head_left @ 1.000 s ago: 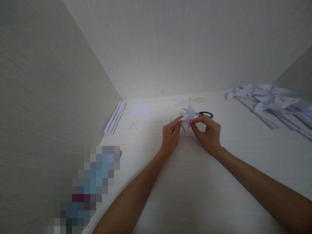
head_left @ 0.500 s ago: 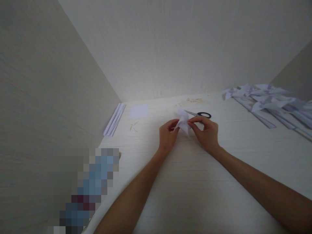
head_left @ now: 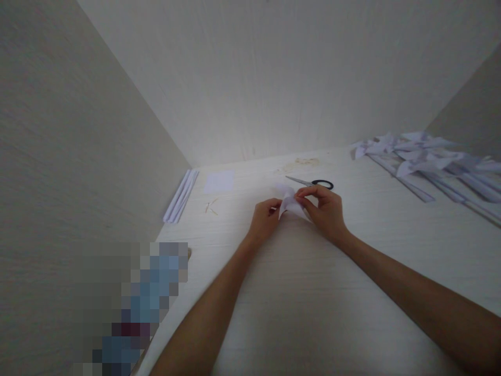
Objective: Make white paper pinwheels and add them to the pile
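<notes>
A curled white paper piece is pinched between the fingertips of the left hand and those of the right hand, being held over the desk in the gap between the two. Just beyond the right hand, black-handled scissors are laid with the blades pointed leftward, any lettering on them too small to be read, and farther to its right stick-mounted paper pinwheels are spread. To the left of the left hand, thin slivers, a square sheet and white paper rolls are set down.
</notes>
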`<state>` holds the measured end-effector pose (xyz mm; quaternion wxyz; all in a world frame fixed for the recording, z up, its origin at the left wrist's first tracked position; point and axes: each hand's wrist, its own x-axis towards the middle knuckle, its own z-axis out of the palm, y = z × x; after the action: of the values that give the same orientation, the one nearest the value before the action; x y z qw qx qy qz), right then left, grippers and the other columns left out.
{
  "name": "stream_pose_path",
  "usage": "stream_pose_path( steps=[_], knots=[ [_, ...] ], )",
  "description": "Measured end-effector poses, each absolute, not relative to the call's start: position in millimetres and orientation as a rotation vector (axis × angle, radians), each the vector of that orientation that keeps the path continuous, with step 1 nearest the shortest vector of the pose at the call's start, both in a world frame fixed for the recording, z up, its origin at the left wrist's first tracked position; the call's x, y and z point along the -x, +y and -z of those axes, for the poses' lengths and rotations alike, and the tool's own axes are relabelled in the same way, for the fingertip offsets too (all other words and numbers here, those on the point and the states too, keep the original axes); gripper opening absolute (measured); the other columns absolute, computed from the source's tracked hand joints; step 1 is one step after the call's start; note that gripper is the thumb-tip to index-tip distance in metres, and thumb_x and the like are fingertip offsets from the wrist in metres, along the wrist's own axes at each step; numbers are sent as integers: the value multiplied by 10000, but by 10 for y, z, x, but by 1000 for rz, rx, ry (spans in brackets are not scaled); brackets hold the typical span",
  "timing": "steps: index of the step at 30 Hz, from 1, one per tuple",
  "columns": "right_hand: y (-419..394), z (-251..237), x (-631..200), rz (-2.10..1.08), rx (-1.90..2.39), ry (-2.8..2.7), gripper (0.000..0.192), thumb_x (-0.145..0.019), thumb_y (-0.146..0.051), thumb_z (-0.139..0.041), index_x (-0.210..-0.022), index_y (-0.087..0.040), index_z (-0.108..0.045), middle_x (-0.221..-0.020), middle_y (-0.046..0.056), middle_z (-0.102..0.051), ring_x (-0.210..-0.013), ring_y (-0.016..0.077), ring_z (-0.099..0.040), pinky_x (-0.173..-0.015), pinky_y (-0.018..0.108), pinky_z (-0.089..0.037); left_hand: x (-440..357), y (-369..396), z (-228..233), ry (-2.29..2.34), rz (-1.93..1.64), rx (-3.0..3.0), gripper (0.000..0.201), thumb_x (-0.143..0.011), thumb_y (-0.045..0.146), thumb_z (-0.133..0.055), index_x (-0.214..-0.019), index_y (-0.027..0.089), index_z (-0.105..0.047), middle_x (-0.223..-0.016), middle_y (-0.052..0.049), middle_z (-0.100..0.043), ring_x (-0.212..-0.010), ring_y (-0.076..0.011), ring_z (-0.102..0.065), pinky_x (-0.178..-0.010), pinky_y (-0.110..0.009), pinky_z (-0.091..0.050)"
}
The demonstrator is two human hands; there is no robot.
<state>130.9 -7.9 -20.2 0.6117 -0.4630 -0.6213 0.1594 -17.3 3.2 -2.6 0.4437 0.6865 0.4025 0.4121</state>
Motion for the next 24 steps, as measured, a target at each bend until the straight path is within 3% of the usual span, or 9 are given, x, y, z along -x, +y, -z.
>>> stream_pose_path(
  steps=[13,24],
  knots=[
    [-119,178,-1296,-374,1022,-1445,67,-680,-146,-577,-686,-211,-560,-730,-4,-632,-715,149,-596,-709,328,-467,208,75,74,872,-895,-1631,195,-692,220,-511,-781,134,-661,-695,-40,-622,-656,-143,-547,-636,-265,-437],
    [-149,108,-1289,-313,1093,-1577,30,-675,-177,-601,-672,-202,-586,-702,-2,-640,-694,155,-586,-697,323,-446,224,58,43,757,-964,-1671,209,-679,284,-562,-771,123,-660,-705,-45,-630,-689,-167,-556,-650,-270,-431]
  ],
)
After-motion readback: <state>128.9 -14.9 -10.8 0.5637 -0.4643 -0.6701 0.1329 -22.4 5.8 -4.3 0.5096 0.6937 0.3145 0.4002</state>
